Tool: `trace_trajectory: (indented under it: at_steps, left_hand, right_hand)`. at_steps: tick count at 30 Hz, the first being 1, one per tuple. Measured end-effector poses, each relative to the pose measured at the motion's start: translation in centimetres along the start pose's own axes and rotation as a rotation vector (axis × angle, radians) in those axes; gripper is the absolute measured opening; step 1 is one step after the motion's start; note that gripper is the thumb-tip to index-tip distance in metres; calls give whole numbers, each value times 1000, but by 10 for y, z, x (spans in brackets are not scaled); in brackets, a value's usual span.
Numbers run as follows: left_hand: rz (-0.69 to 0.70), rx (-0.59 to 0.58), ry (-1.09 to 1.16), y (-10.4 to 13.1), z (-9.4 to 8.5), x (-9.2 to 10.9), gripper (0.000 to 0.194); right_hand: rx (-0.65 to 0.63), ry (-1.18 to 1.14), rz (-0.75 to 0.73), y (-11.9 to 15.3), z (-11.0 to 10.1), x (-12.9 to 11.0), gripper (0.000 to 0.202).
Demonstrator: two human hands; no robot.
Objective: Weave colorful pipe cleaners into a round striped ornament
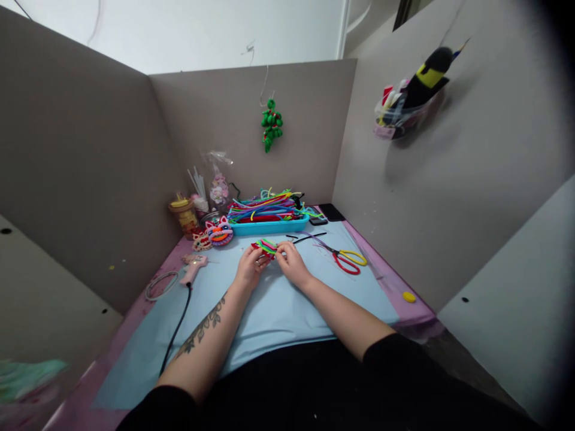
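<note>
At frame centre, left hand (250, 267) and right hand (291, 263), fingers nearly closed, hold a multicoloured piece (268, 246) from opposite sides, apparently for steadiness.

Multicoloured striped piece (268, 246), turquoise tray (269, 227), pale-blue sheet (265, 311)

Striped piece (268, 246) between left hand (251, 263) and right hand (291, 262) is showing a fuzzy, matt pile; beyond them, blue tray (269, 228) is looking like smooth plastic, stems (269, 208) in it reading fuzzy. Right of the right hand, scissors (336, 252) are showing metal blades, smooth plastic-looking handles. Left of the left hand, glue gun (193, 270) is looking smooth, plastic; blue sheet (283, 311) underneath is reading matt, cloth or plastic unclear.
</note>
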State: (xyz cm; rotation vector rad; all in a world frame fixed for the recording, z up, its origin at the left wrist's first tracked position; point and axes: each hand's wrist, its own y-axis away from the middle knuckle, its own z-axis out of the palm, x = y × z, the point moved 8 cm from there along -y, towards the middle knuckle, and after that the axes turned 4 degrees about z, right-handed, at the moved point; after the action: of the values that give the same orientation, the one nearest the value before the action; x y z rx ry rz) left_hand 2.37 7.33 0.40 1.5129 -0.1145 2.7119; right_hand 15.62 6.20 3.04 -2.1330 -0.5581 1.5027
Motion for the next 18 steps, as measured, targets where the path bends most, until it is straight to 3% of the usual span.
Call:
trace_trajectory:
  at_steps: [5, 18]
  left_hand:
    - [-12, -35, -11, 3, 3, 0, 34]
    - [10, 22, -82, 1, -2, 0, 33]
  right_hand:
    - [0, 46, -36, 0, 1, 0, 6]
    - [-46, 122, -72, 2, 3, -7, 8]
